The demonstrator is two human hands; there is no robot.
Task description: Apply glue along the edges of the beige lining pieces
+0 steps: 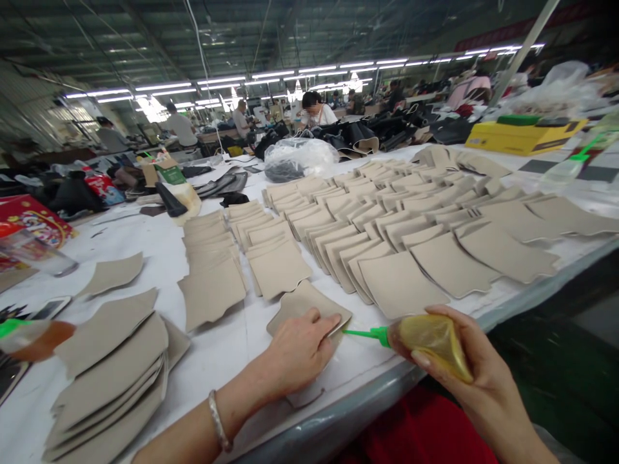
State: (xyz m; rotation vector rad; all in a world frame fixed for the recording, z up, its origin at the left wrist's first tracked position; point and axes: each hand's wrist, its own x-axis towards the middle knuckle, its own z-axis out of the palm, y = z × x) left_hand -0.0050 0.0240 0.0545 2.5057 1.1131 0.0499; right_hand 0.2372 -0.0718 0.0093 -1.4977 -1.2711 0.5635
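Observation:
My left hand (302, 351) is on a beige sheet piece (300, 299), with its index finger along the piece's right corner and other fingers curled at its near edge. The thumb is mostly hidden. In my right hand (476, 361) lies a soft squeeze bottle (432, 341) of yellowish liquid, tipped sideways with my fingers wrapped round it. Its thin green nozzle (360, 332) points left, with the tip close to the piece's right corner; whether they touch I cannot tell. Rows of overlapping beige pieces (399, 280) spread over the white table beyond my hands.
A stack of beige pieces (111, 380) lies at the near left, beside another bottle with a green cap (33, 338). A yellow box (525, 135) stands at the back right. A plastic-wrapped bundle (300, 158) sits farther back. The table edge (333, 422) runs just before me. People work beyond.

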